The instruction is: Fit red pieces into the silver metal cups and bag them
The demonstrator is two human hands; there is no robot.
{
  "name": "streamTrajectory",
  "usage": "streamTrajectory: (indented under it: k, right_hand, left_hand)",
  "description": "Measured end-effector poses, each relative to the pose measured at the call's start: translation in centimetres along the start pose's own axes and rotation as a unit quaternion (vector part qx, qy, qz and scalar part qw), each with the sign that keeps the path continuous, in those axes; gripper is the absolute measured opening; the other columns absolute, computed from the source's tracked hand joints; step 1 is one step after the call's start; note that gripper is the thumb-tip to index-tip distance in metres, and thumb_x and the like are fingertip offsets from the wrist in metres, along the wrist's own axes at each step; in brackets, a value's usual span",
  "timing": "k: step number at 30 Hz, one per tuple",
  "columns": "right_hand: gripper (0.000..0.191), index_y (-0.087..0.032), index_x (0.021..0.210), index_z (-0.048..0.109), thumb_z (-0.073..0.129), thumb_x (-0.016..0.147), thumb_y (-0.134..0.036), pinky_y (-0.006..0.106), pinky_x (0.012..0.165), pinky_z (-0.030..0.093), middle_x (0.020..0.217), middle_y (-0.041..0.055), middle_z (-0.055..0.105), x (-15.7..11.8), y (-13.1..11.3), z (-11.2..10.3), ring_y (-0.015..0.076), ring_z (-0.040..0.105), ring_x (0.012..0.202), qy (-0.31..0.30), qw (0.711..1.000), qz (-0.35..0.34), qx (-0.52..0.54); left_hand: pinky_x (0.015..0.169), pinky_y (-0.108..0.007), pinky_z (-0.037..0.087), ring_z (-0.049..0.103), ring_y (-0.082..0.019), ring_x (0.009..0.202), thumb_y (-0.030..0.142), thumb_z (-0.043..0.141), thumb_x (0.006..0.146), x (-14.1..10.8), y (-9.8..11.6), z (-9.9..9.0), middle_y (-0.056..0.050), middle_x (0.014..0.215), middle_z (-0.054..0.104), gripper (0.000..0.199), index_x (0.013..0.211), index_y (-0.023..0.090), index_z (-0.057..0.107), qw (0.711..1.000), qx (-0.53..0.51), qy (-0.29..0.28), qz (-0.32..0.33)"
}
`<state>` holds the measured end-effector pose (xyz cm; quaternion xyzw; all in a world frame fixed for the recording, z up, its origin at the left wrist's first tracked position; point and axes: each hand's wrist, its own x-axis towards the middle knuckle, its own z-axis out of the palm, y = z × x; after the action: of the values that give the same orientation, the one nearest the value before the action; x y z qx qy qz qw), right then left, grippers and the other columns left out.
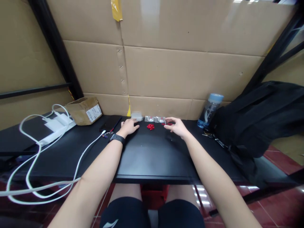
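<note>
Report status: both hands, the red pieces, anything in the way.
Left hand near clear case. Right hand fingers curled, grip unclear. Red pieces heaped on black desk between hands, nothing covering that heap.

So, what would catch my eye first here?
Probably the small red pile on the black table, between the left hand and the right hand. Next, the looping white cable at the left, and the blue-capped bottle beside the black bag at the right.
</note>
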<state>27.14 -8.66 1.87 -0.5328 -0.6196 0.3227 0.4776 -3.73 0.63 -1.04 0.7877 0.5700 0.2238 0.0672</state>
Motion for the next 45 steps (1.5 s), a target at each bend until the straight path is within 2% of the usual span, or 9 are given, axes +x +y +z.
streamTrajectory:
  k: [9, 17, 25, 30, 32, 35, 39, 41, 45]
  right_hand:
    - [0.049, -0.018, 0.118, 0.074, 0.083, 0.071, -0.026, 0.022, 0.049, 0.050, 0.109, 0.0108, 0.072, 0.2, 0.2, -0.4, 0.0117, 0.062, 0.065, 0.029, 0.999, -0.005, -0.033]
    - [0.047, -0.017, 0.115, 0.075, 0.083, 0.070, -0.027, 0.029, 0.067, 0.056, 0.106, 0.0100, 0.074, 0.4, 0.6, -0.4, 0.0160, 0.066, 0.077, 0.030, 0.998, -0.025, -0.056]
    - [0.048, -0.018, 0.115, 0.075, 0.084, 0.069, -0.029, 0.030, 0.069, 0.057, 0.105, 0.0093, 0.074, 0.7, 1.0, -0.6, 0.0168, 0.067, 0.079, 0.034, 0.996, -0.036, -0.069]
    - [0.047, -0.018, 0.116, 0.074, 0.083, 0.070, -0.028, 0.030, 0.069, 0.057, 0.106, 0.0095, 0.074, 0.6, 0.8, -0.9, 0.0169, 0.067, 0.079, 0.034, 0.996, -0.044, -0.071]
    - [0.046, -0.018, 0.116, 0.074, 0.082, 0.071, -0.027, 0.030, 0.069, 0.058, 0.107, 0.0093, 0.075, 0.6, 0.6, -1.2, 0.0165, 0.068, 0.078, 0.039, 0.995, -0.050, -0.071]
    - [0.044, -0.018, 0.114, 0.074, 0.082, 0.071, -0.024, 0.031, 0.072, 0.058, 0.106, 0.0089, 0.075, 0.7, 0.5, -1.6, 0.0159, 0.068, 0.077, 0.055, 0.993, -0.064, -0.084]
    - [0.042, -0.017, 0.114, 0.074, 0.081, 0.072, -0.021, 0.031, 0.076, 0.057, 0.105, 0.0083, 0.075, 0.8, 0.5, -2.4, 0.0146, 0.068, 0.074, 0.055, 0.987, -0.075, -0.128]
    - [0.042, -0.018, 0.115, 0.073, 0.080, 0.073, -0.020, 0.030, 0.077, 0.056, 0.107, 0.0077, 0.075, 0.6, 0.3, -3.0, 0.0141, 0.067, 0.074, 0.022, 0.982, -0.089, -0.166]
    - [0.047, -0.020, 0.117, 0.073, 0.081, 0.071, -0.021, 0.028, 0.077, 0.052, 0.104, 0.0046, 0.075, -0.4, -1.0, -4.4, 0.0151, 0.065, 0.078, -0.123, 0.949, -0.122, -0.263]
  left_hand:
    - [0.104, -0.048, 0.040, 0.062, -0.035, 0.122, 0.029, 0.059, 0.088, -0.1, 0.8, -1.3, -0.012, 0.120, 0.076, 0.029, 0.110, 0.025, 0.077, 0.993, 0.061, 0.101, 0.027]
    - [0.090, -0.030, 0.048, 0.074, -0.023, 0.101, 0.019, 0.058, 0.088, -0.1, 0.6, -1.1, -0.004, 0.098, 0.081, 0.022, 0.097, 0.025, 0.076, 0.994, 0.048, 0.098, 0.027]
    - [0.088, -0.033, 0.046, 0.073, -0.024, 0.099, 0.017, 0.063, 0.085, -0.3, 1.9, -2.3, -0.003, 0.097, 0.080, 0.016, 0.095, 0.024, 0.073, 0.985, 0.059, 0.161, 0.004]
    - [0.092, -0.037, 0.045, 0.070, -0.025, 0.099, 0.025, 0.061, 0.089, -1.5, 4.0, -4.6, -0.004, 0.096, 0.078, 0.013, 0.091, 0.022, 0.073, 0.971, 0.030, 0.223, 0.086]
    - [0.087, -0.033, 0.047, 0.070, -0.021, 0.091, 0.027, 0.060, 0.089, -2.1, 5.5, -4.7, -0.004, 0.093, 0.077, 0.013, 0.086, 0.021, 0.071, 0.967, -0.023, 0.190, 0.166]
    - [0.077, -0.028, 0.047, 0.068, -0.018, 0.078, 0.025, 0.062, 0.087, -3.3, 8.3, -3.5, -0.002, 0.086, 0.074, 0.008, 0.083, 0.021, 0.068, 0.954, -0.049, 0.049, 0.293]
    - [0.072, -0.027, 0.046, 0.066, -0.018, 0.075, 0.026, 0.065, 0.087, -4.7, 11.4, -1.0, -0.002, 0.081, 0.072, 0.008, 0.082, 0.021, 0.067, 0.924, -0.021, -0.095, 0.371]
    - [0.078, -0.028, 0.048, 0.068, -0.019, 0.084, 0.030, 0.067, 0.089, -5.2, 12.0, -0.3, -0.003, 0.091, 0.073, 0.010, 0.088, 0.021, 0.070, 0.914, -0.025, -0.134, 0.383]
    - [0.098, -0.033, 0.048, 0.065, -0.025, 0.114, 0.043, 0.067, 0.091, -5.8, 12.0, 0.3, -0.006, 0.128, 0.067, 0.035, 0.122, 0.026, 0.071, 0.908, -0.025, -0.184, 0.376]
